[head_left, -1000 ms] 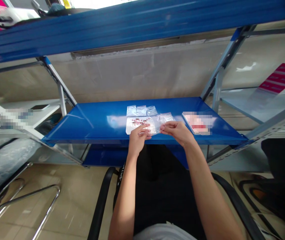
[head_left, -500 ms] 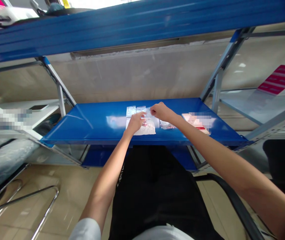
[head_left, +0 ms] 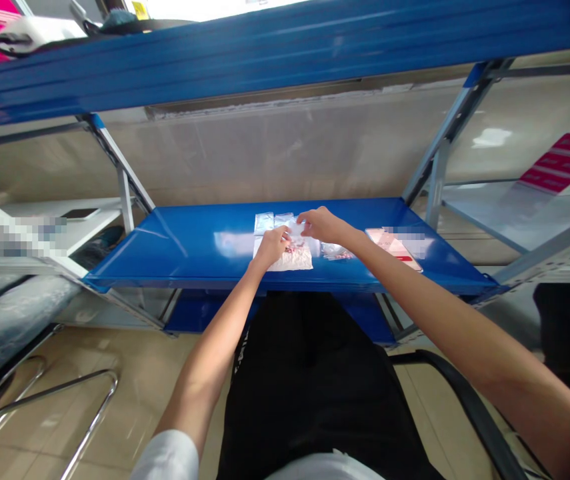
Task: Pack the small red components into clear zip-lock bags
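Red pieces (head_left: 295,247) too small to identify
The left hand (head_left: 271,247) hides part of the white sheet (head_left: 292,263); blurring covers part of the pink booklet (head_left: 389,245).

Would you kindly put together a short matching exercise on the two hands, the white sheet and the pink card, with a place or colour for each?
1. Left hand
2. Right hand
3. Sheet
4. Card

A. Pink, near the right end of the blue tabletop
B. At the right end of the row of bags
C. White, with small red pieces on it
D. Over the left side of the sheet

Right pairs: 1-D, 2-B, 3-C, 4-A
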A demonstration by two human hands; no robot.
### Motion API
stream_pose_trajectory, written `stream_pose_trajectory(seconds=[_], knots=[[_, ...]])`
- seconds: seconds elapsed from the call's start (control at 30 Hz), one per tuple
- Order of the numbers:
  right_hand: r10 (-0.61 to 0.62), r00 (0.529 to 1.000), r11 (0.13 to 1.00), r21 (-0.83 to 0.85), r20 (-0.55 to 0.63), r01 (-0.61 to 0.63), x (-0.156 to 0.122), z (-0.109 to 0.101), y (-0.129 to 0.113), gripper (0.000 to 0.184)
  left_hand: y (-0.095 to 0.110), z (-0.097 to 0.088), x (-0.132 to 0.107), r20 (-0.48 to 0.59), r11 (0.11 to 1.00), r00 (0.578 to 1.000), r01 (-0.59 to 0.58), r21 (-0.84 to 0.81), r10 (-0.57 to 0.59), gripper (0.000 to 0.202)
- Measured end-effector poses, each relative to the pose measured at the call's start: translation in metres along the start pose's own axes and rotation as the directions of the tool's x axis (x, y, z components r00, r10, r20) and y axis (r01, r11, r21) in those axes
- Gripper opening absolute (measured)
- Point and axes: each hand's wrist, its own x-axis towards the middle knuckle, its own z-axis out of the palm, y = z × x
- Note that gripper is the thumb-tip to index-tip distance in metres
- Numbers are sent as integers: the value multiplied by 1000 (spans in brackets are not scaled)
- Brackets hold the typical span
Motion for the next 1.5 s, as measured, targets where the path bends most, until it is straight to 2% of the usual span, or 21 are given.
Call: stream_pose_trajectory(seconds=[0.27,0.37,0.5,0.57,0.63,0.7,0.77,0.97,1.1,1.17,1.27,1.3,1.4,1.43,1.5], knots=[[84,993,966,252,-83,-60,-14,5,9,35,-6,-2,1,-3,999,999,35,-38,-35,30],[182,975,904,411,-123,-117,-22,14,15,42,-9,-3,2,-15,997,999,31,-69,-32,25],[307,949,799,560,-63,-221,-32,35,23,50,-14,-3,4,-3,993,1000,17,-114,-17,19],[331,943,786,564,-40,-252,-35,46,26,49,-15,-4,5,-4,993,1000,-5,-121,5,19],[334,942,804,531,-27,-269,-34,54,27,39,-14,-5,6,-4,992,1000,-9,-125,9,19],[335,942,832,480,-31,-280,-32,60,27,27,-13,-5,6,-2,991,1000,18,-133,-18,20],[337,940,853,439,-51,-282,-30,64,25,22,-11,-6,5,1,989,999,50,-141,-50,22],[352,929,871,404,-116,-280,-26,67,19,16,-6,-4,3,-21,981,995,92,-169,-97,21],[356,925,839,483,-135,-252,-25,66,20,8,-3,-4,5,-28,973,995,90,-212,-98,20],[401,906,766,591,-135,-251,-25,66,21,4,-2,-3,4,-50,964,991,105,-244,-121,25],[483,864,558,811,-143,-177,-30,67,16,11,5,1,1,-111,928,970,169,-332,-217,34],[501,855,470,872,-136,-137,-32,67,13,16,9,3,-1,-100,898,960,203,-391,-260,38],[515,853,246,968,-82,-56,-42,68,-1,34,26,13,-7,30,741,940,287,-607,-339,52],[508,859,198,979,-63,-46,-46,67,-5,40,32,15,-8,47,700,937,291,-652,-346,53],[493,869,135,990,-30,-42,-52,62,-11,50,43,18,-9,18,676,932,275,-683,-361,48]])
